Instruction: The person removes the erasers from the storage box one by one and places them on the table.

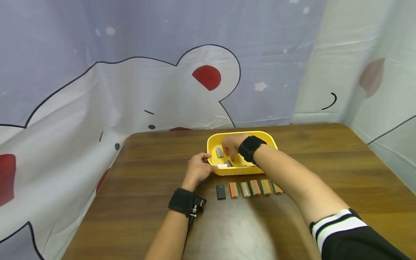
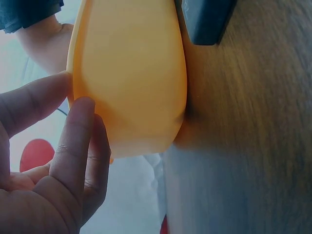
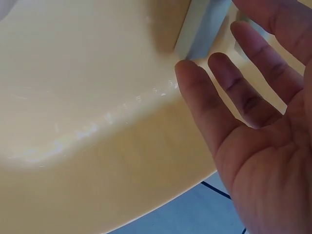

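A yellow plastic tray (image 1: 240, 171) stands near the far edge of the table. My left hand (image 1: 199, 168) grips its near left corner; in the left wrist view the fingers (image 2: 73, 146) lie at the rim of the tray (image 2: 131, 73). My right hand (image 1: 231, 144) reaches down inside the tray. Over there, the right wrist view shows its fingers (image 3: 202, 97) fairly straight, close to a grey block (image 3: 202, 29); the thumb is out of sight. A small grey block (image 1: 219, 152) lies left of this hand, and a dark bluish piece (image 1: 230, 163) below its fingertips.
In front of the tray a row of small blocks stands on the wooden table (image 1: 156, 162): a dark one (image 1: 221, 192), an orange-and-green one (image 1: 233, 190), a beige one (image 1: 245, 189) and several more two-coloured ones. A patterned cloth (image 1: 130, 90) hangs behind the table.
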Action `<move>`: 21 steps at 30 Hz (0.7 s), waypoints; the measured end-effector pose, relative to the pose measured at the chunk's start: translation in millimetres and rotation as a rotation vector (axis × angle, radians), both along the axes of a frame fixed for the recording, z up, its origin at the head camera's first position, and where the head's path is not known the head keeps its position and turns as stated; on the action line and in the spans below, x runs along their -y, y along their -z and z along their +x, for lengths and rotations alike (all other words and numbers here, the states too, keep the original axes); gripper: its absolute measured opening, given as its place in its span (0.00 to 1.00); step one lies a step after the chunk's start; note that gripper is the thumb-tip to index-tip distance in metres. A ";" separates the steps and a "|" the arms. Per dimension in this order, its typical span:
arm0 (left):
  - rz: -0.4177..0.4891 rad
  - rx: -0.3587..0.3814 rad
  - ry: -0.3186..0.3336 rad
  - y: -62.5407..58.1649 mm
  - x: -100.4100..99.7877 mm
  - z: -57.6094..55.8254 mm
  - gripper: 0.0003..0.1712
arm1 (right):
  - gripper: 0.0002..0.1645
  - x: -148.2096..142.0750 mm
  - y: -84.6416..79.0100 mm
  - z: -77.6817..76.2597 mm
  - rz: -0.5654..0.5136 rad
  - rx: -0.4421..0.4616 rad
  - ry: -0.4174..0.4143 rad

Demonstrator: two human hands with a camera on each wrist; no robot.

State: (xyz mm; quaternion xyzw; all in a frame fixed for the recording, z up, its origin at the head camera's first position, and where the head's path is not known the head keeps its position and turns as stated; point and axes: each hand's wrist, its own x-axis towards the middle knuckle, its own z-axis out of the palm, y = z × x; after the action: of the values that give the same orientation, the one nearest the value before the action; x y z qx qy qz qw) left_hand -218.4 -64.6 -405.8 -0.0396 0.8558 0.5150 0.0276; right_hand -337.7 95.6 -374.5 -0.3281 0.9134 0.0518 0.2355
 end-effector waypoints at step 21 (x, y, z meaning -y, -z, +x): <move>-0.008 0.015 -0.009 -4.3 -2.8 -1.3 0.28 | 0.08 -2.0 -2.8 5.4 0.020 -0.031 0.021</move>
State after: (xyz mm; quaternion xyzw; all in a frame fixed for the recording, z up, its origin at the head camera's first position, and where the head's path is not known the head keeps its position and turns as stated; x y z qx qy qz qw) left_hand -219.6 -61.8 -401.5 -0.0471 0.8574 0.5115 0.0315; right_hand -332.3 97.6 -371.7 -0.3155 0.9196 0.0634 0.2253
